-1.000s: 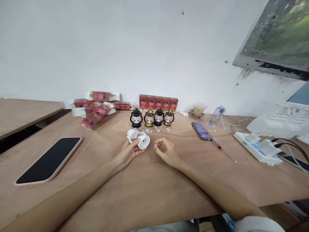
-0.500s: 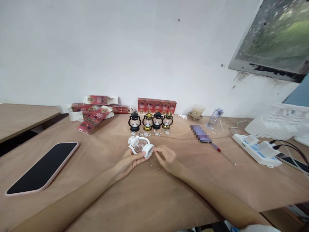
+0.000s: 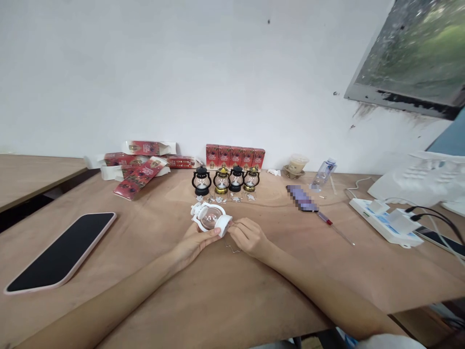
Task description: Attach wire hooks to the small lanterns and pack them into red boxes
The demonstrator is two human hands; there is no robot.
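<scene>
A small white lantern (image 3: pixel 209 217) with a clear globe lies tilted in my left hand (image 3: pixel 194 245), its base turned to the right. My left thumb presses on the base, with the other fingers beneath it. At the underside of that base, my right hand (image 3: pixel 250 236) is closed in a pinch. What its fingertips hold, if anything, is hidden. A thin bent wire (image 3: pixel 232 249) lies on the table just below both hands. Behind the white lantern stand several small lanterns in a row, among them a black one (image 3: pixel 201 181) and a gold one (image 3: pixel 222 181).
Small packets (image 3: pixel 220 199) lie before the lantern row; red boxes (image 3: pixel 236 157) stand behind it. Opened red cartons (image 3: pixel 140 179) are heaped left. A phone (image 3: pixel 61 254) lies at left. Rightward are a screwdriver (image 3: pixel 329 222), a cup (image 3: pixel 297 165), a bottle (image 3: pixel 323 174) and a power strip (image 3: pixel 381 223).
My right hand's fingers have curled in closer around the lantern's base. The lantern and my left hand stay nearly in place; the view has shifted slightly.
</scene>
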